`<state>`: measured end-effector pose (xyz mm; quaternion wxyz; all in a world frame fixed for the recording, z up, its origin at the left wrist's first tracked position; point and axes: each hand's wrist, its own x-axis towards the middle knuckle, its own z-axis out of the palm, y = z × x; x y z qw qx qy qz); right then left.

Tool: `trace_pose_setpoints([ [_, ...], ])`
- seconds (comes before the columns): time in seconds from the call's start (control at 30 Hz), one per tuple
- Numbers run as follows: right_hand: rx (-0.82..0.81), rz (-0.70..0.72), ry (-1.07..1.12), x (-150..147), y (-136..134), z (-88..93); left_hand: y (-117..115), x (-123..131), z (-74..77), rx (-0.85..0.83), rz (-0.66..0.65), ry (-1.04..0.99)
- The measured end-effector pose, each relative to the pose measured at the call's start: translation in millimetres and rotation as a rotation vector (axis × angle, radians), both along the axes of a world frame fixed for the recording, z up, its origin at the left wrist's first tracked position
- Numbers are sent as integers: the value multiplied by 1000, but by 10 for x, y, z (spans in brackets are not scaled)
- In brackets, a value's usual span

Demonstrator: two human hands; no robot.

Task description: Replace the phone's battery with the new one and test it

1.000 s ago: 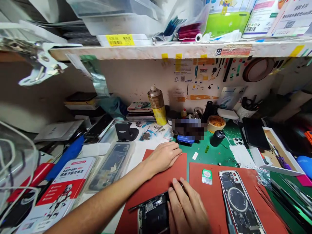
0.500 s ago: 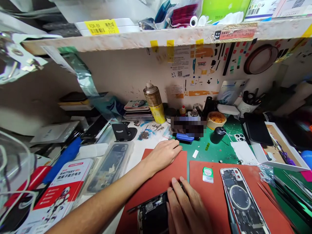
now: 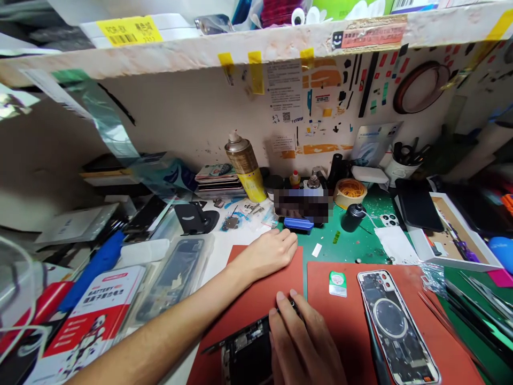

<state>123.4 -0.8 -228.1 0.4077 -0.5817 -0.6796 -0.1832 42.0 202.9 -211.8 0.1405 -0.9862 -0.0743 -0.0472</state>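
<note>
My left hand [image 3: 267, 255] lies flat, palm down, fingers stretched out on the far part of a red mat [image 3: 260, 299], its fingertips near a small blue case [image 3: 298, 224]. It holds nothing. My right hand [image 3: 302, 345] rests on the top end of an opened phone [image 3: 246, 353] at the bottom of the view, fingers lying together over its edge. To the right, a second opened phone housing [image 3: 395, 326] with a round coil lies on another red mat [image 3: 352, 326]. A small green-and-white packet [image 3: 337, 283] sits between my right hand and that housing.
A gold-and-yellow spray can [image 3: 244, 166] stands at the back wall with small bottles, a roll of tape [image 3: 350, 192] and a black bottle [image 3: 353, 217]. Boxes, a phone in a clear bag [image 3: 176, 278] and a red-and-white battery box [image 3: 92, 321] crowd the left. A shelf [image 3: 240, 51] hangs overhead.
The view has tilted down and shifted a little, so the shelf sits higher in the frame. Both hands stay where they were on the mat and the phone.
</note>
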Motion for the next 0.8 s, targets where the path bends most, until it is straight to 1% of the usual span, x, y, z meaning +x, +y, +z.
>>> trace_pose_setpoints([
  [0.13,-26,21,-21,25,-23,-24,-32,-26,52,-12,17,-21],
  [0.23,-29,28,-24,21,-39,-28,-86,-70,56,-27,49,-54],
  [0.47,-40,1,28,-20,-57,13,-190,-140,-60,-49,50,-75],
  [0.67,-40,24,25,7,-45,9,-189,-162,-131,-117,102,-95],
  [0.8,-37,31,64,1,-32,33,-196,-153,-138,-183,147,-95],
])
